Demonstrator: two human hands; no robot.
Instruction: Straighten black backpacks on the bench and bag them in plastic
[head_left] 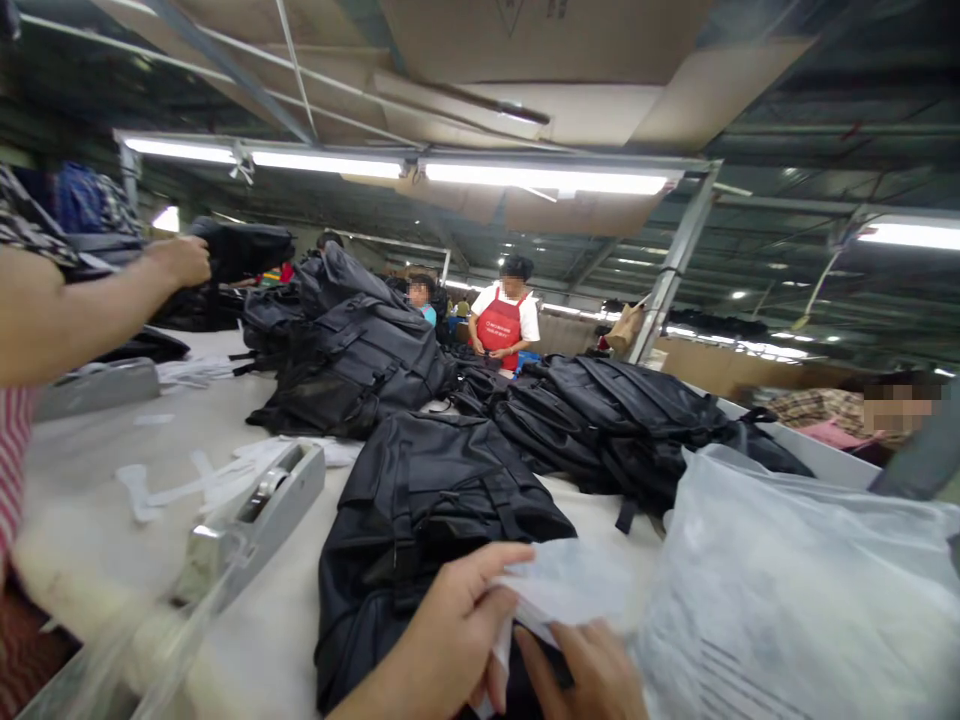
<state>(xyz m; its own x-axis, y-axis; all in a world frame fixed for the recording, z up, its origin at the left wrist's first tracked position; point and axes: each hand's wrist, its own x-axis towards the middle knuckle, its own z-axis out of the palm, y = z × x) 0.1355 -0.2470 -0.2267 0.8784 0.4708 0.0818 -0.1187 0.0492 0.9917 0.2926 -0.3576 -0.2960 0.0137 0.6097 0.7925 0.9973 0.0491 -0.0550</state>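
Observation:
A thin white sheet (577,580), paper or tissue by its look, is pinched between the thumb and fingers of my left hand (469,620). My right hand (589,675) is at the sheet's lower edge, its fingers bent around the material and partly hidden. Beneath both hands lies a black backpack (450,480) with straps and buckles, its front facing up. Beside my right hand stands a translucent plastic bag (795,590) stuffed with pale material. Left of the backpack is a grey tape dispenser (259,515).
Black backpacks are piled at the back left (360,350) and back right (615,400). White strips (217,480) lie on the table (292,580). At left, a co-worker's arm (97,310) reaches toward a black item, near a second dispenser (101,385). A person in a red apron (500,325) stands opposite.

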